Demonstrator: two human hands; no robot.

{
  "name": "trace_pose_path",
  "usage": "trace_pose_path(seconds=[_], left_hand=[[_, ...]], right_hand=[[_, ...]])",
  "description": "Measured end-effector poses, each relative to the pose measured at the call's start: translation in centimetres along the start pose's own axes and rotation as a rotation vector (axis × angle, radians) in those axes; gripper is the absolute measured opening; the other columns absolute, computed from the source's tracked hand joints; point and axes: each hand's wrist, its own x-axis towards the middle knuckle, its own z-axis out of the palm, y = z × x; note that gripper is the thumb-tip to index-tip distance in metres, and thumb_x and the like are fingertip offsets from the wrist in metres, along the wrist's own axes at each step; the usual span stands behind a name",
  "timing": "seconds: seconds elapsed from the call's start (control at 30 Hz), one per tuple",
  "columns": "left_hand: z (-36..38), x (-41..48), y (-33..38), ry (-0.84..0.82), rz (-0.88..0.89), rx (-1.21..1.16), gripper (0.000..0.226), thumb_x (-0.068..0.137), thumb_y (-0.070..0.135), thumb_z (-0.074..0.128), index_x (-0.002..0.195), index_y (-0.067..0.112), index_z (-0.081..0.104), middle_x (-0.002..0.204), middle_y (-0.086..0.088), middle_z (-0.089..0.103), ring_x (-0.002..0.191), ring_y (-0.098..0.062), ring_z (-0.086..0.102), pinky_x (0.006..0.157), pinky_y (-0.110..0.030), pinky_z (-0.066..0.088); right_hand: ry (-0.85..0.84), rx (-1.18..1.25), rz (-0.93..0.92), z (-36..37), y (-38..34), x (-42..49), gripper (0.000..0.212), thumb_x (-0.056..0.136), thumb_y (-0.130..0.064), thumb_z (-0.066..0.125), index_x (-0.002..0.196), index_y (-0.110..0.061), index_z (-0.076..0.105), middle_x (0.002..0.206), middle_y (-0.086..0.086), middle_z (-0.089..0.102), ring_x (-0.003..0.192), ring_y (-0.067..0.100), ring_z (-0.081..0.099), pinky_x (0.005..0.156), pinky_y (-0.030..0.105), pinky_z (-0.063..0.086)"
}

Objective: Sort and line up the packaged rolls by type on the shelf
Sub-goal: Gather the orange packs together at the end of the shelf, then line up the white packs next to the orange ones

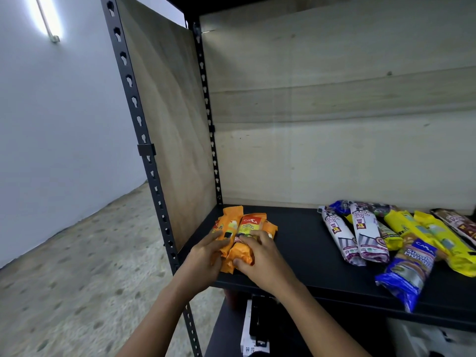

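The orange rolls (247,228) lie bunched at the left end of the shelf (296,248), from its front edge toward the back-left corner, beside the wooden side panel (170,130). The left hand (206,256) grips the leftmost one, fingers curled over its wrapper; the right hand (260,258) clutches the middle one, thumb at its near end. Toward the right end lie two white-and-purple rolls (340,235) side by side, yellow rolls (443,240), a brown roll (456,222) near the back and a blue roll (409,269) reaching the front edge
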Motion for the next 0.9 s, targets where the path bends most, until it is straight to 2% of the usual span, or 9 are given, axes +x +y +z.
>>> trace_pose_path(seconds=[0.07, 0.17, 0.23, 0.3, 0.47, 0.6, 0.7, 0.8, 0.9], left_hand=[[-0.1, -0.1, 0.6, -0.022, -0.017, -0.035, 0.054, 0.090, 0.017, 0.056, 0.141, 0.034, 0.049, 0.156, 0.007, 0.031, 0.145, -0.019, 0.025, 0.111, -0.025, 0.028], [-0.3, 0.3, 1.7, -0.056, -0.023, -0.015, 0.054, 0.089, 0.018, 0.054, 0.140, 0.034, 0.050, 0.159, 0.003, 0.026, 0.150, -0.026, 0.004, 0.120, -0.048, 0.016], [-0.5, 0.8, 2.9, -0.040, 0.000, -0.005, 0.052, 0.087, 0.021, 0.050, 0.138, 0.031, 0.054, 0.157, 0.003, 0.031, 0.150, -0.024, 0.009, 0.120, -0.042, 0.017], [-0.7, 1.3, 4.4, -0.012, 0.026, -0.012, 0.052, 0.083, 0.024, 0.047, 0.134, 0.031, 0.058, 0.152, 0.005, 0.038, 0.145, -0.018, 0.025, 0.114, -0.032, 0.026], [0.6, 2.9, 7.7, 0.041, 0.128, 0.018, 0.036, 0.092, 0.033, 0.051, 0.126, 0.033, 0.063, 0.141, 0.010, 0.049, 0.129, -0.010, 0.044, 0.101, -0.027, 0.042], [2.8, 4.6, 10.9, 0.027, 0.181, 0.021, 0.035, 0.094, 0.038, 0.051, 0.128, 0.034, 0.060, 0.138, 0.012, 0.048, 0.125, -0.007, 0.046, 0.099, -0.028, 0.045], [4.8, 5.7, 13.5, -0.022, 0.210, -0.008, 0.039, 0.094, 0.041, 0.053, 0.131, 0.031, 0.057, 0.140, 0.007, 0.047, 0.129, -0.011, 0.042, 0.107, -0.032, 0.038], [7.2, 7.1, 16.0, -0.118, 0.198, -0.021, 0.050, 0.092, 0.044, 0.057, 0.139, 0.030, 0.049, 0.144, 0.004, 0.040, 0.132, -0.016, 0.040, 0.109, -0.033, 0.035], [9.7, 8.5, 18.1, -0.217, 0.189, -0.058, 0.062, 0.089, 0.046, 0.062, 0.145, 0.028, 0.041, 0.149, 0.001, 0.032, 0.135, -0.019, 0.038, 0.109, -0.039, 0.038]], right_hand=[[-0.051, 0.030, 0.006, -0.5, 0.3, 0.0, 0.071, 0.084, -0.064, 0.058, 0.146, -0.040, 0.034, 0.149, -0.013, 0.022, 0.138, 0.013, 0.028, 0.106, 0.038, 0.040], [-0.098, 0.059, 0.015, -1.7, 0.7, -0.3, 0.081, 0.078, -0.079, 0.049, 0.147, -0.044, 0.027, 0.152, -0.017, 0.021, 0.141, 0.010, 0.024, 0.108, 0.041, 0.038], [-0.077, 0.052, 0.016, -2.7, 1.1, -0.7, 0.081, 0.078, -0.079, 0.046, 0.148, -0.043, 0.026, 0.154, -0.019, 0.020, 0.142, 0.007, 0.022, 0.110, 0.040, 0.036], [-0.028, 0.048, 0.012, -3.9, 1.7, -0.9, 0.073, 0.084, -0.071, 0.048, 0.148, -0.039, 0.031, 0.153, -0.019, 0.024, 0.140, 0.006, 0.025, 0.109, 0.036, 0.037], [0.101, 0.008, 0.024, -7.4, 3.9, -2.1, 0.057, 0.091, -0.055, 0.052, 0.142, -0.034, 0.041, 0.134, -0.016, 0.041, 0.128, 0.004, 0.040, 0.100, 0.027, 0.041], [0.178, -0.061, 0.070, -10.8, 6.4, -3.4, 0.053, 0.093, -0.049, 0.054, 0.141, -0.029, 0.046, 0.132, -0.011, 0.043, 0.127, 0.008, 0.042, 0.100, 0.026, 0.038], [0.242, -0.097, 0.135, -13.2, 8.3, -4.0, 0.050, 0.092, -0.044, 0.058, 0.138, -0.026, 0.050, 0.133, -0.004, 0.045, 0.128, 0.014, 0.042, 0.100, 0.030, 0.038], [0.321, -0.129, 0.202, -15.1, 10.1, -4.3, 0.046, 0.091, -0.038, 0.060, 0.134, -0.022, 0.055, 0.130, 0.002, 0.049, 0.126, 0.021, 0.044, 0.100, 0.034, 0.039], [0.298, -0.193, 0.281, -16.7, 11.8, -4.7, 0.048, 0.091, -0.037, 0.060, 0.137, -0.022, 0.053, 0.135, 0.004, 0.046, 0.129, 0.024, 0.040, 0.103, 0.038, 0.040]])
